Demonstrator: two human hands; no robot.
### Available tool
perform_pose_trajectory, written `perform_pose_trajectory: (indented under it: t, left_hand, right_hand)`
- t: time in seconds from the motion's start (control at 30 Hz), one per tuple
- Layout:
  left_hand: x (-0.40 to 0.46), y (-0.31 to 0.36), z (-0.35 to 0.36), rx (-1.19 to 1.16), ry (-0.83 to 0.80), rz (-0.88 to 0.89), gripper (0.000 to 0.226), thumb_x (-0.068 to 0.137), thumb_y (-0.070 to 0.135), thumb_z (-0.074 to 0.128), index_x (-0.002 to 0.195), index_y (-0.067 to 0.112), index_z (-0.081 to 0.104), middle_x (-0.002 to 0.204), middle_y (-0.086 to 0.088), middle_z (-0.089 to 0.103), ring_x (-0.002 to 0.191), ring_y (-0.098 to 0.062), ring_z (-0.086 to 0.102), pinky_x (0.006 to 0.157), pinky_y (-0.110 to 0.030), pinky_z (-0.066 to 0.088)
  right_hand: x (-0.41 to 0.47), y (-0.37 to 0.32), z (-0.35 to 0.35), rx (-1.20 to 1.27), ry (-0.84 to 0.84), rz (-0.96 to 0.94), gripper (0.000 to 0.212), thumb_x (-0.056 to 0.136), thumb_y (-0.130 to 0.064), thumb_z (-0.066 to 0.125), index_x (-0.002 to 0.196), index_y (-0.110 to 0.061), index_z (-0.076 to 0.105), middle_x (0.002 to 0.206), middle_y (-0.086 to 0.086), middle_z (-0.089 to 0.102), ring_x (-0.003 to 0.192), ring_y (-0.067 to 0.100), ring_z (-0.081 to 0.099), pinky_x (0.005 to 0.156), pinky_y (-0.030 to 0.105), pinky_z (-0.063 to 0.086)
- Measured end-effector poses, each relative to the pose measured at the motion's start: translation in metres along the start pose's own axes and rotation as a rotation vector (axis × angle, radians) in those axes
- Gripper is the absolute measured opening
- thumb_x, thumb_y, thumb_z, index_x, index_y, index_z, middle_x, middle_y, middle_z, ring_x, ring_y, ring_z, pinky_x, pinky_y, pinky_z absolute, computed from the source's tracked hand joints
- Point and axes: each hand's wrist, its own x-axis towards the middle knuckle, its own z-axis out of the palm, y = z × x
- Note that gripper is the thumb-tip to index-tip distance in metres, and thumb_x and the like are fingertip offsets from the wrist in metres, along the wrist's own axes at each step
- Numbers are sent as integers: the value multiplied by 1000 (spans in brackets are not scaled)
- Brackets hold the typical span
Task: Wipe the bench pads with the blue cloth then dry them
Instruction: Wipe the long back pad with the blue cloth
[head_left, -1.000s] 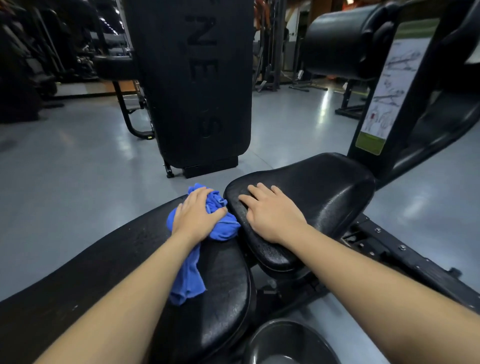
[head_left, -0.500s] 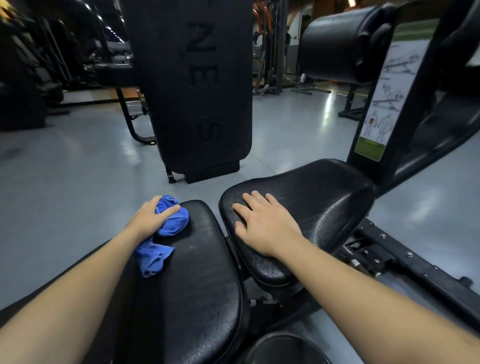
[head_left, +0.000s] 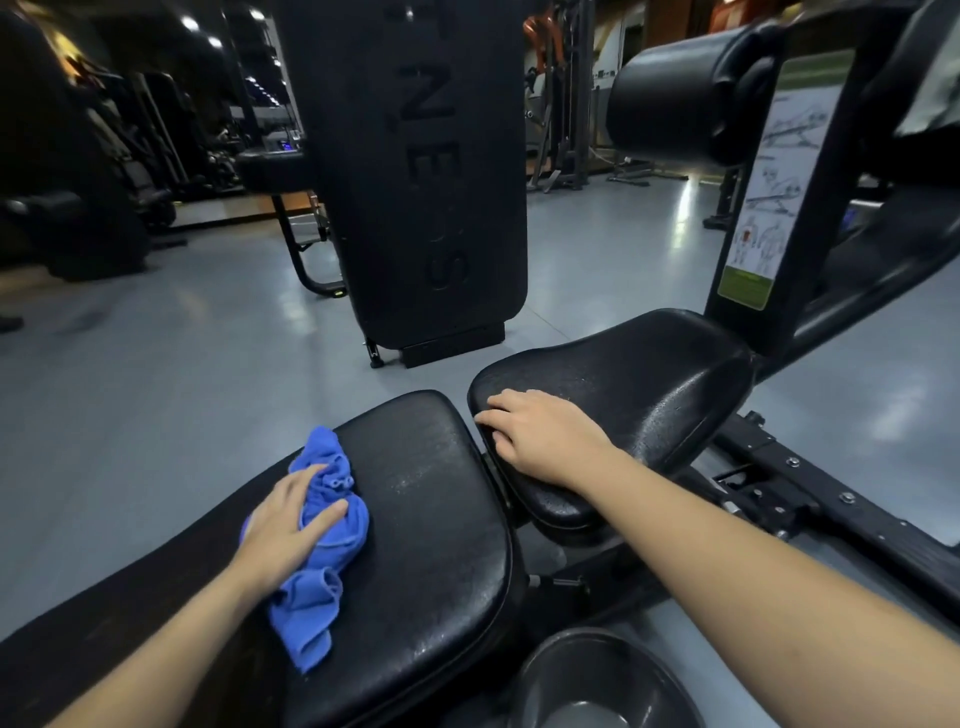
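Raised letters "NESS" on black shroud (head_left: 415, 171); placard (head_left: 774, 192) text illegible

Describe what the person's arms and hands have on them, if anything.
Nothing is worn. The left hand and right hand are bare, with no gloves, rings or watch visible. Both forearms are bare right to the frame edge, with no sleeves showing.

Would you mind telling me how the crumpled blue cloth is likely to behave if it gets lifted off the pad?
The crumpled blue cloth is bunched in soft folds, so it would probably droop limply. It looks thin, so likely light. Under the left hand on the glossy black bench pad, it probably slides easily.
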Motion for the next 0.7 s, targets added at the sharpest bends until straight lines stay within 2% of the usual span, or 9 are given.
perform_pose_trajectory:
  t: [0.07,0.1,0.17,0.27,0.4,0.47,0.6,0.7]
  left_hand:
    - [-26,2,4,15,-6,77,58,71,87,40,125,68,33,140,17,42,135,-13,41,112,-37,31]
    - [-39,5,7,36,-10,111,56,73,88,38,125,70,30,139,20,40,134,-11,40,113,-38,31]
    - [-64,14,14,78,-11,149,61,76,87,34,132,63,31,142,21,38,135,-9,37,114,-35,27]
    - [-97,38,24,130,12,207,79,77,90,23,143,49,32,148,17,32,138,-8,29,116,-28,20]
    - [-128,70,37,215,52,271,100,73,92,5,154,35,24,158,7,22,146,-11,16,123,-36,11]
    - [-142,85,46,287,46,274,105,70,95,11,155,34,22,160,3,20,150,-15,13,122,-39,6]
    - [-154,108,67,418,95,264,101,69,87,44,143,20,50,144,-13,51,134,-34,49,108,-51,28]
    - [-147,132,83,431,107,245,103,62,84,50,140,18,52,138,-17,56,127,-38,54,105,-56,40]
  right_hand:
    - [-3,-6,-1,54,-15,-34,42,102,-28,41,142,-32,53,148,-8,48,124,22,51,98,37,45]
    - [-5,-10,-1,79,-22,-50,42,102,-27,42,142,-33,53,148,-10,47,126,20,50,97,37,46]
    - [-5,-24,3,121,-38,-79,42,102,-26,43,141,-33,54,149,-12,47,127,17,50,96,37,47]
    - [0,-51,14,154,-74,-118,40,102,-26,43,140,-30,55,149,-8,48,131,17,49,98,38,47]
    - [12,-67,25,215,-97,-94,40,100,-17,42,136,-25,59,145,-6,50,131,18,48,101,38,45]
    - [15,-67,25,244,-102,-70,43,96,-9,41,131,-23,62,143,-6,51,129,19,50,101,40,45]
    - [17,-65,25,276,-103,-29,48,89,-1,39,124,-21,65,140,-5,55,125,21,53,103,40,43]
    - [19,-65,23,361,-76,74,51,84,1,38,115,-26,67,131,-7,63,119,21,57,101,39,46]
